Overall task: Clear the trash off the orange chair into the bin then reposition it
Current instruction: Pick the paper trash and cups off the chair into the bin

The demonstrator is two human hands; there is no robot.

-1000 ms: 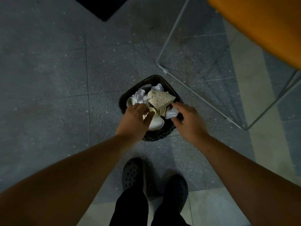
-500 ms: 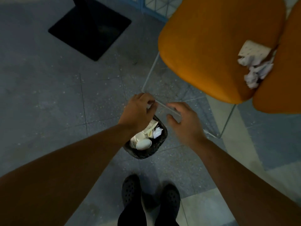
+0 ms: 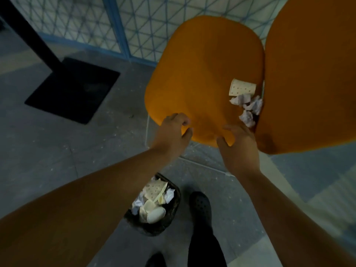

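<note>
The orange chair (image 3: 200,74) fills the upper right, seat toward me and backrest at the far right. A dotted paper cup (image 3: 242,90) lies on the seat near the backrest, with crumpled white tissues (image 3: 249,108) beside it. My left hand (image 3: 173,134) hovers at the seat's front left edge, fingers loosely curled and holding nothing. Over the seat's front edge is my right hand (image 3: 238,146), fingers spread and empty, just short of the tissues. The small black bin (image 3: 173,214) sits on the floor below my arms, holding paper cups and tissues.
A black square stand base (image 3: 75,89) with a dark post sits on the grey floor at the left. A blue-framed patterned panel (image 3: 134,22) runs behind the chair. My black shoes (image 3: 199,207) are right of the bin.
Both hands left the bin empty and rose to the chair's front edge. My view lifted, so the bin dropped low in frame and the seat with its trash came into sight.
</note>
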